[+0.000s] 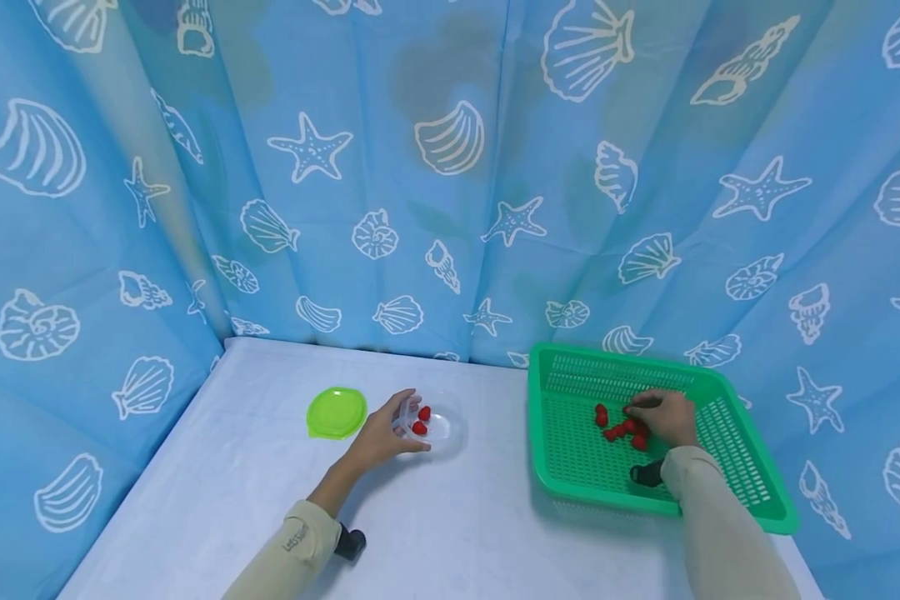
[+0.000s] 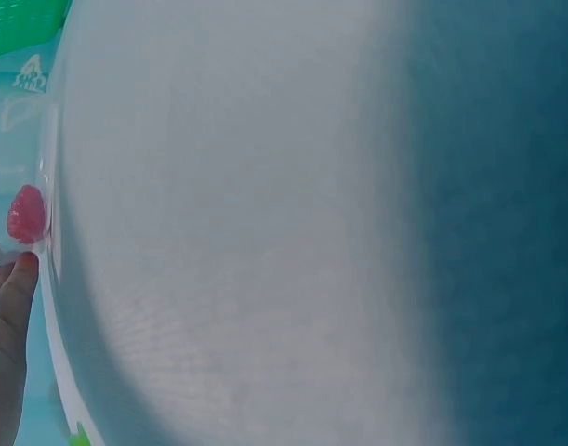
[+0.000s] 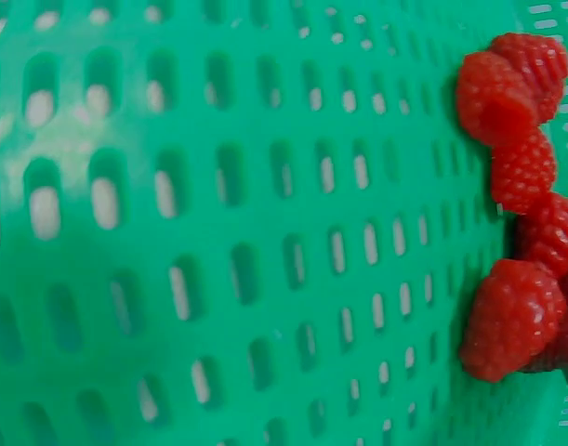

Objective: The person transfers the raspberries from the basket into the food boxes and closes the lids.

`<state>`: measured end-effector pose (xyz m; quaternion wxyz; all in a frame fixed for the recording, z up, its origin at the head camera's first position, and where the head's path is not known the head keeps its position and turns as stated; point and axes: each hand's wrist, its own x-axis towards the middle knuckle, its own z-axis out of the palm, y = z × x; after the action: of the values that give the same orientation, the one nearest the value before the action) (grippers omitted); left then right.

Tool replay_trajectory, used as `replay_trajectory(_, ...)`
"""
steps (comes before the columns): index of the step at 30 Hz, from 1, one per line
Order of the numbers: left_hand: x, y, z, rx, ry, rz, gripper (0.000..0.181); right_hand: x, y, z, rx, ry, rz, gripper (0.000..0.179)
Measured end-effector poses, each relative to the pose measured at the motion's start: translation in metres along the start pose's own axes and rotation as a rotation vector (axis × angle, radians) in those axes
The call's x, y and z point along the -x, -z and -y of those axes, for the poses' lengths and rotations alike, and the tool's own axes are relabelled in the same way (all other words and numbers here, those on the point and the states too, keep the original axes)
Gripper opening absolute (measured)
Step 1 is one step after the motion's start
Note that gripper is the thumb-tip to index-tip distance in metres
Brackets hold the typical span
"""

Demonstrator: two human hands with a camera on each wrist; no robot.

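Observation:
My left hand [image 1: 381, 437] grips a small clear plastic bowl [image 1: 452, 423] by its left side, thumb at the front and fingers behind. Two red raspberries [image 1: 420, 427] lie inside the bowl; the left wrist view shows one raspberry [image 2: 26, 216] through the clear wall. Over on the right, my right hand [image 1: 667, 418] reaches into a green basket [image 1: 537, 442] and pinches a raspberry [image 1: 628, 409] at its fingertips. Several more raspberries [image 1: 639, 442] sit loosely clustered below it on the basket floor. The right wrist view has these raspberries [image 3: 514, 321] along its right edge, with the hand mostly hidden.
A bright green lid [image 1: 337, 413] lies on the white tabletop [image 1: 480, 517] left of the bowl. Behind the table hangs a blue curtain [image 1: 390, 192] with white shells and starfish. The basket's raised, slotted walls surround the right hand.

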<state>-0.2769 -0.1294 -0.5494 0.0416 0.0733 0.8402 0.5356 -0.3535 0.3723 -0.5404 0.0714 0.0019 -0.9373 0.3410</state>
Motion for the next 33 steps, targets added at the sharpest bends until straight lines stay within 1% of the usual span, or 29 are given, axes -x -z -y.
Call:
replay_trajectory(4,0.0,0.0,0.0,0.003,-0.004,0.002,0.091,0.0,0.004,0.0,-0.027,0.005,0.004,0.029)
replay_trajectory(6,0.001,0.0,0.0,0.003,-0.006,0.003,0.091,0.0,0.005,0.0,-0.031,0.02,-0.006,0.032)
replay_trajectory(9,0.001,-0.001,-0.001,0.004,-0.005,0.007,0.091,0.001,0.009,0.005,-0.051,0.032,-0.012,0.033)
replay_trajectory(13,0.001,0.0,-0.002,0.004,-0.001,0.011,0.092,0.002,0.016,0.019,-0.062,0.055,-0.026,0.032)
replay_trajectory(18,0.001,0.001,-0.002,0.002,0.001,0.015,0.093,0.001,0.023,0.035,-0.049,0.111,-0.076,0.029)
replay_trajectory(24,0.0,0.001,-0.001,0.003,-0.001,0.015,0.093,0.004,0.024,0.058,-0.068,0.181,-0.125,0.023)
replay_trajectory(27,0.0,0.0,0.0,-0.018,-0.001,0.003,0.092,0.005,0.02,0.072,-0.101,0.205,-0.156,0.024)
replay_trajectory(29,0.0,0.0,0.0,-0.024,-0.001,-0.003,0.092,0.005,0.016,0.081,-0.146,0.216,-0.176,0.025)
replay_trajectory(31,0.0,0.0,0.0,-0.025,0.0,-0.004,0.092,0.005,0.012,0.091,-0.222,0.241,-0.178,0.025)
replay_trajectory(33,0.0,-0.001,-0.001,-0.017,0.001,0.0,0.092,0.007,0.009,0.103,-0.315,0.279,-0.163,0.025)
